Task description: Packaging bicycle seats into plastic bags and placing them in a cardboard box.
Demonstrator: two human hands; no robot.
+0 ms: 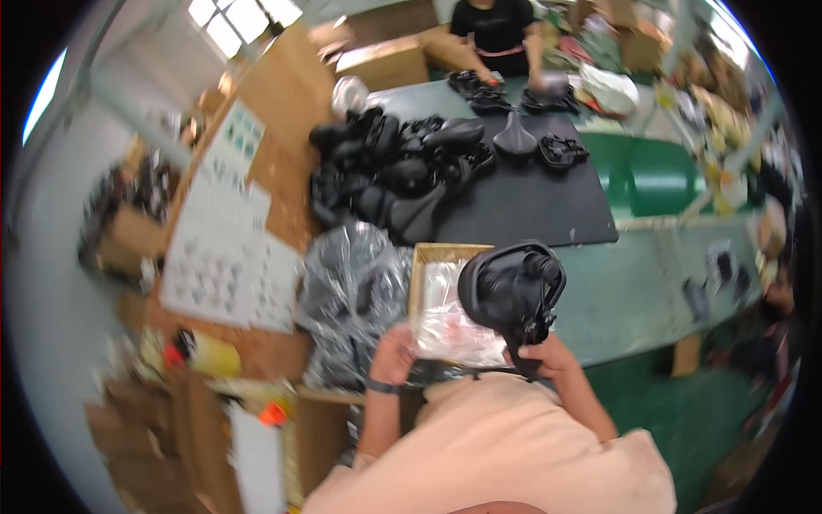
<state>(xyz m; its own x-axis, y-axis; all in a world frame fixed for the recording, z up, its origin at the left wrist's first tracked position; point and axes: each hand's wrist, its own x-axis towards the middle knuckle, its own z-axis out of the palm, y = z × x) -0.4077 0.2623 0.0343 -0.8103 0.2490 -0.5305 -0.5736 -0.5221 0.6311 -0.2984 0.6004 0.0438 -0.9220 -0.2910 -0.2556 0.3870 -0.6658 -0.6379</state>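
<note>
A black bicycle saddle (pixel 505 287) is gripped at its narrow nose by my right hand (pixel 541 353), with the rails and underside turned up toward me. It hangs over the right part of a cardboard box (pixel 417 287) that holds clear plastic bags (pixel 449 330). At the box's near left corner, my left hand (pixel 396 353) has its fingers closed on the edge of a clear plastic bag; blur hides the fingertips. Left of the box lies a large clear plastic sack (pixel 347 270) with dark things inside, close to my left hand.
Black saddles (pixel 402 176) are heaped on a black mat (pixel 531 206) across the green table (pixel 634 295). A grey-black saddle (pixel 515 137) lies apart at the mat's far edge. A wooden board (pixel 278 111) with paper sheets borders the left. Another person (pixel 497 34) handles saddles opposite.
</note>
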